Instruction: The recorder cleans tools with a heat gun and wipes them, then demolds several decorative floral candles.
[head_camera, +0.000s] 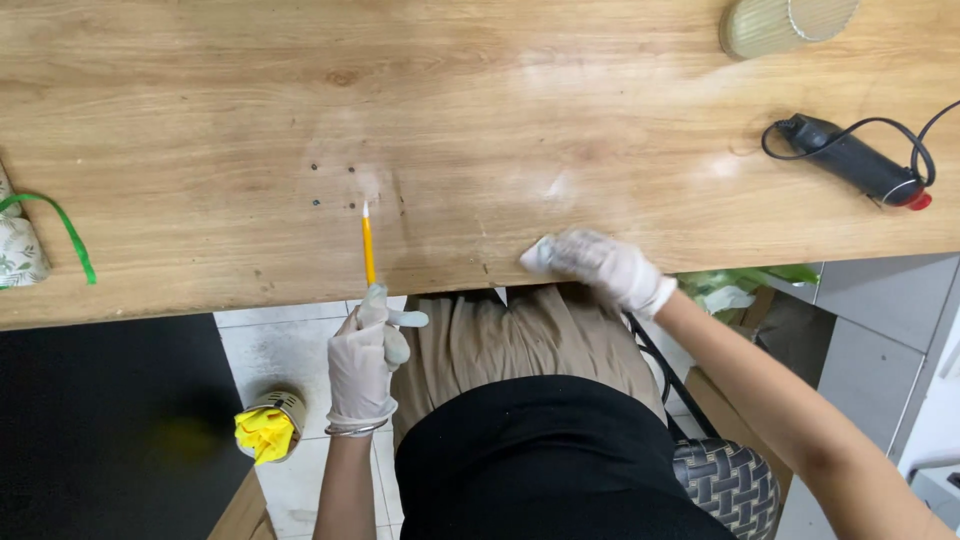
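The wooden table (200, 120) fills the upper part of the view, and everything is placed against its near edge. The left hand (365, 365), in a pale glove with a thin bangle at the wrist, sits just below that edge, fingers pinched closed around the lower end of a yellow pencil (368, 245). The pencil stands up over the tabletop, its tip close to a few small dark specks on the wood. The right hand (605, 268), also gloved, lies on the table right at the near edge, fingers curled down onto a small white wad (538, 255), cloth or tissue, which it presses against the surface.

Far along the table toward its right end lies a black glue gun (850, 160) with a red tip and a looping black cord. At the far edge above it sits a ribbed, pale round object (785, 22), partly cut off. At the table's left end a floral pouch (18, 250) with a green ribbon (65, 230) shows. Below the table edge, on the tiled floor, stands a round tin (275, 415) holding a crumpled yellow wrapper (263, 435).
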